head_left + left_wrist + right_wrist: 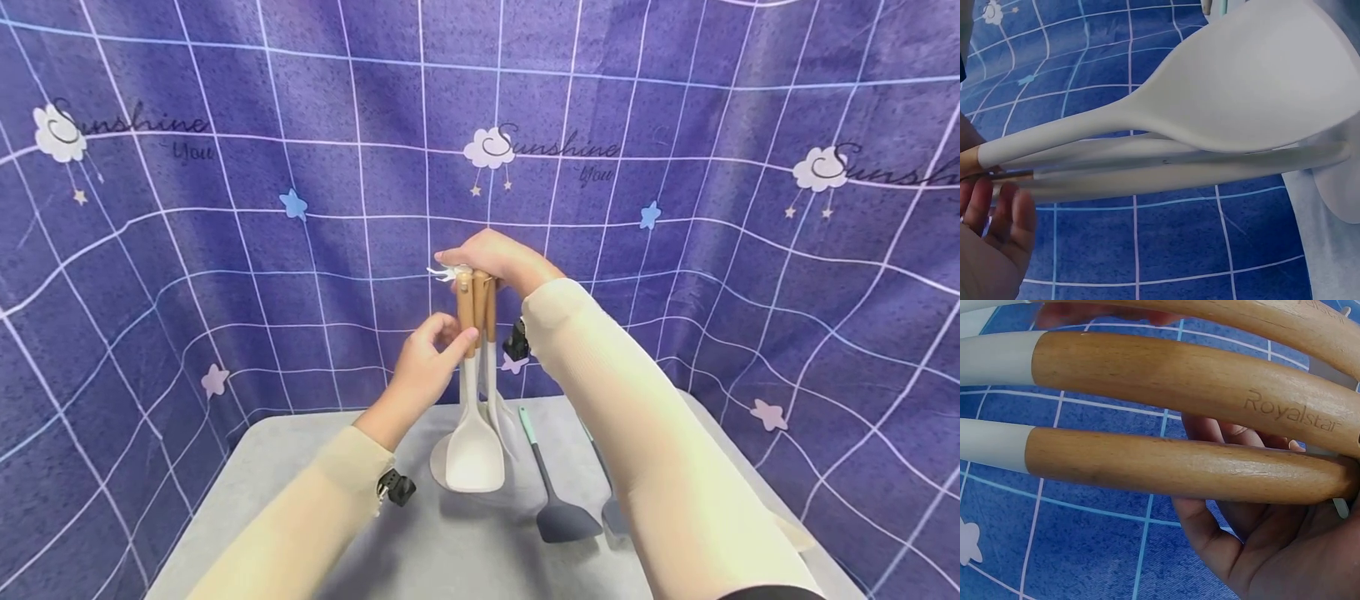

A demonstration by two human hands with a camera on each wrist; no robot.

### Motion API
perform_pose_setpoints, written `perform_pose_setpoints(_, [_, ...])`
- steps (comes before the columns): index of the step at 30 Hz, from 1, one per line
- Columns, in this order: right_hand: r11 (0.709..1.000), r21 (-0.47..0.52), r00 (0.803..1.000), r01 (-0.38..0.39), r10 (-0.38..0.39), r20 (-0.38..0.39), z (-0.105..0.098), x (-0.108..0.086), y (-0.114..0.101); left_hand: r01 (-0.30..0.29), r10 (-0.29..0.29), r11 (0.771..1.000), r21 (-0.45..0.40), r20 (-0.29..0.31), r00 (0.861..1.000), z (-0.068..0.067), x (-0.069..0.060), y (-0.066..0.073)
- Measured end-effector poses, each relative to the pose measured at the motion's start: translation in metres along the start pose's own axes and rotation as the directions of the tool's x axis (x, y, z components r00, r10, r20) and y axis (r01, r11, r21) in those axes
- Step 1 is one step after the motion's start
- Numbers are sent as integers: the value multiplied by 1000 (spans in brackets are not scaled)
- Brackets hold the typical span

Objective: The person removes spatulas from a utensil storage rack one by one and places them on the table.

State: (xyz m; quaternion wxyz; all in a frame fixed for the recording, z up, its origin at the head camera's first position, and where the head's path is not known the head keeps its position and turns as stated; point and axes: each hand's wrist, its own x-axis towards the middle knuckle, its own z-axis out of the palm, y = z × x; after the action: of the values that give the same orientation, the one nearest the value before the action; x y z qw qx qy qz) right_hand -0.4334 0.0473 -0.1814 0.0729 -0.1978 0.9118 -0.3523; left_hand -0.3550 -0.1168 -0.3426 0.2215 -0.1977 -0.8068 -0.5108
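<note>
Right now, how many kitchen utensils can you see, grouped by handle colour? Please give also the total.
Brown wooden handles: 3
Mint-green handles on dark grey utensils (one partly hidden): 2
Total: 5; the pale object beyond the right sleeve is unclear

The wooden-handled white spatula [475, 457] hung upright, blade down, bunched closely with other wooden-handled utensils [492, 312] beside a white hook rack [444, 273].
</note>
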Motion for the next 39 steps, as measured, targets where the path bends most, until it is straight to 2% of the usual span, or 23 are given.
perform_pose_setpoints(9, [1000, 11, 1000, -1, 1, -17, -1, -1, 0, -43, 42, 995, 92, 15, 999, 4, 0, 2])
perform_pose_setpoints(15, [999, -35, 999, -20, 19, -49, 0, -1, -2, -75, 74, 989, 125, 15, 997, 3, -1, 5])
perform_pose_setpoints(23, [987, -161, 997, -28, 16, -77, -1, 3, -4, -118, 118, 984, 133, 7, 993, 1, -1, 1])
perform_pose_setpoints(39, [994, -104, 997, -35, 27, -75, 1, 3, -3, -158, 162, 979, 132, -21, 987, 1, -3, 0])
